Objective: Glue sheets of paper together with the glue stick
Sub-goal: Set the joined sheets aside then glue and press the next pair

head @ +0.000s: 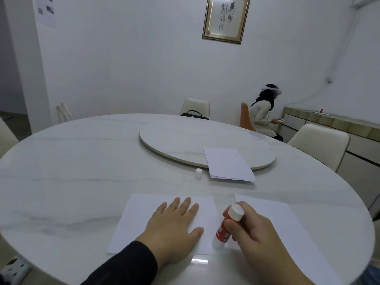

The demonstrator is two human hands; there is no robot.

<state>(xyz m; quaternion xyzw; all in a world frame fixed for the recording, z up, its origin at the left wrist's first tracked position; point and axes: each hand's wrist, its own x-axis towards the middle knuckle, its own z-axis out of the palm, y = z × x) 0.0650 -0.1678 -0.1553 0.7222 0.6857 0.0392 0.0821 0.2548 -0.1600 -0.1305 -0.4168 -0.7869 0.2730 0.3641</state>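
Marble surface (pixel 82 161): my left hand (pixel 174 225) is pressing flat on the paper sheet (pixel 139 219); my right hand (pixel 253 229) is gripping the glue stick (pixel 227 225).

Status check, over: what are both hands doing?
Left hand flat on sheet. Right hand grips glue stick, tip down on sheet's right edge. Cap off, nothing in the way.

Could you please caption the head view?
Left hand flattens a paper sheet while right hand rubs glue stick along it.
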